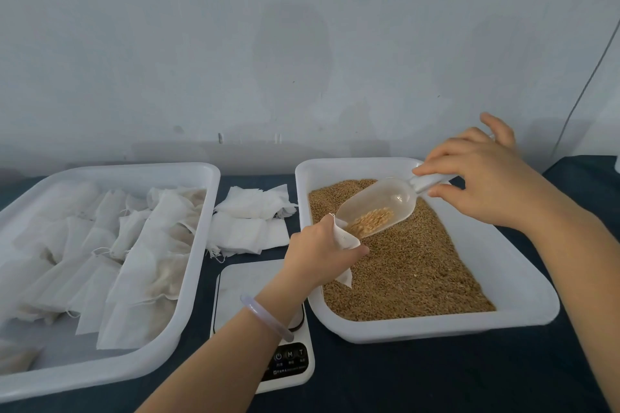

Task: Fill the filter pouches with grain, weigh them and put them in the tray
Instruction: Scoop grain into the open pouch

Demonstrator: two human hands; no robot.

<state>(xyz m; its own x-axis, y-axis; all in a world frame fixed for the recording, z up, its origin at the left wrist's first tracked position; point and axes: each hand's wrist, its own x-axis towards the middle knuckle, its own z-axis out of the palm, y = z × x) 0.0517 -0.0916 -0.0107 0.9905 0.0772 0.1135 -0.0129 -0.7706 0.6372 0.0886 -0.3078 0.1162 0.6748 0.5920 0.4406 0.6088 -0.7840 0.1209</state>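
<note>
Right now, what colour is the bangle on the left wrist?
Pale lilac and translucent; the bangle shows best in the head view.

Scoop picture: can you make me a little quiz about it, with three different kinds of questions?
1. True or false: the scoop is completely empty.
2. Which hand holds the pouch? A) left B) right
3. Fill in: the scale stands between the pouch tray and the ____ tray.

Key: 1 false, it holds some grain. 2 A, the left hand; the right hand holds the scoop. 3 grain.
</note>
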